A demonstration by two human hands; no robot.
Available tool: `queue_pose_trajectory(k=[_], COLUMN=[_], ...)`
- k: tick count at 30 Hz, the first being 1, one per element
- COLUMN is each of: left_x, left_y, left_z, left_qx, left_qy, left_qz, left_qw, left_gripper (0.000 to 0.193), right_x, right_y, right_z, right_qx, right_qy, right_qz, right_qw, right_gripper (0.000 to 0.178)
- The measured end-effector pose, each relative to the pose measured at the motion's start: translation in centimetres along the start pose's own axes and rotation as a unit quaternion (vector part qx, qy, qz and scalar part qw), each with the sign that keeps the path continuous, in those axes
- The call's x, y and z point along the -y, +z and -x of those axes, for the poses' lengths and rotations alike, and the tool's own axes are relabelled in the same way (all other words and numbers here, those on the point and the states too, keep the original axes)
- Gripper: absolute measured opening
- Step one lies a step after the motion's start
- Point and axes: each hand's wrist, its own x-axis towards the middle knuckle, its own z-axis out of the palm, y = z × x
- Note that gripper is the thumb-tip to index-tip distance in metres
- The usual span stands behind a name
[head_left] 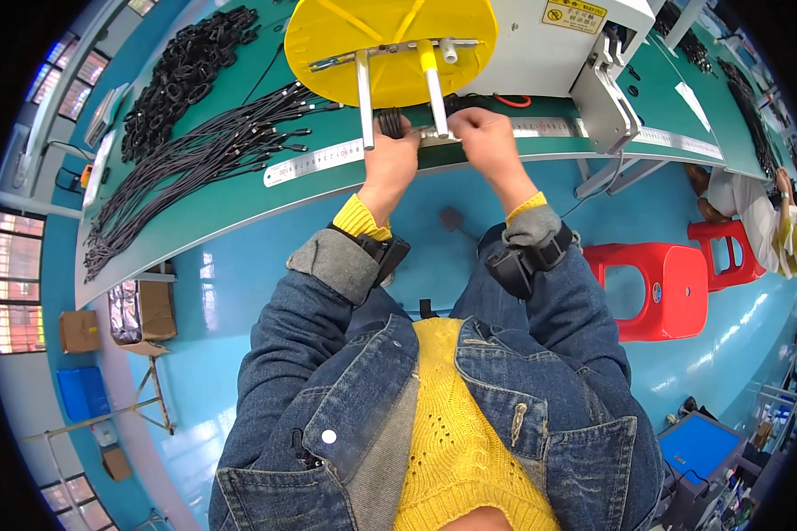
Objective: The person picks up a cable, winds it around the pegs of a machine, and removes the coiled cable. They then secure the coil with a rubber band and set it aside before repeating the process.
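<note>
At the bench's near edge my left hand is closed around a small coil of black cable, partly hidden by its fingers and a metal rod. A little to the right, my right hand is closed with fingertips pinched together; what lies between them is too small to make out. Just above both hands stands a yellow disc with a slotted bar. Two metal rods stick out from it toward me, the right one yellow at its base. A steel ruler runs along the bench beneath my hands.
Loose black cables spread over the green bench at left, with a heap of coiled cables behind. A white machine housing with a metal bracket stands right. Red stools and another person are at right.
</note>
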Motion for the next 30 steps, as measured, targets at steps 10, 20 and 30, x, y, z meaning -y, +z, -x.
queue_pose_trajectory(k=[10, 20, 30], left_x=[1.0, -0.3, -1.6], left_y=[-1.4, -3.3, -6.0], left_z=[-1.5, -0.2, 6.9], left_qx=[-0.018, 0.054, 0.274], left_qy=[0.188, -0.005, -0.162], left_qz=[-0.169, 0.028, 0.218], left_qw=[0.967, 0.998, 0.923], left_gripper=[0.014, 0.016, 0.015], right_x=[-0.2, -0.6, 1.9], right_y=[-1.6, -1.4, 0.1], right_z=[0.3, 1.7, 6.2], right_qx=[0.045, 0.189, 0.300], right_qy=[0.205, 0.232, 0.190], right_qz=[-0.312, -0.493, -0.287], right_qw=[0.927, 0.817, 0.890], right_gripper=[0.012, 0.011, 0.013])
